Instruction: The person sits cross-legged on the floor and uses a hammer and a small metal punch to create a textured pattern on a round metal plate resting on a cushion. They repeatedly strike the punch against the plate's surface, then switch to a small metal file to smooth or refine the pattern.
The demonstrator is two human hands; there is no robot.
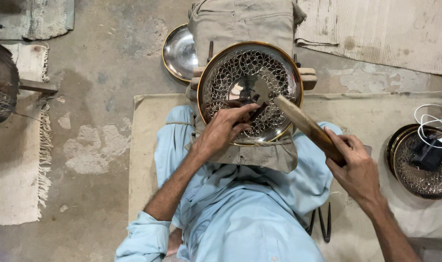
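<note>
The left hand (224, 130) pinches a small dark punch (252, 110) against the patterned metal plate (250, 92) propped on a cloth-covered block (240, 29) before the person's lap, while the right hand (355, 167) grips a wooden mallet (306, 127) angled toward the punch.

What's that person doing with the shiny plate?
A person sits on the floor with a round metal plate propped on a cloth-covered block in front of them. The plate is covered with curly patterns. Their left hand holds a small dark tool against the plate. Their right hand grips a wooden mallet whose end is right by that tool. Another patterned plate lies to the right, and a plain shiny plate lies behind.
</note>
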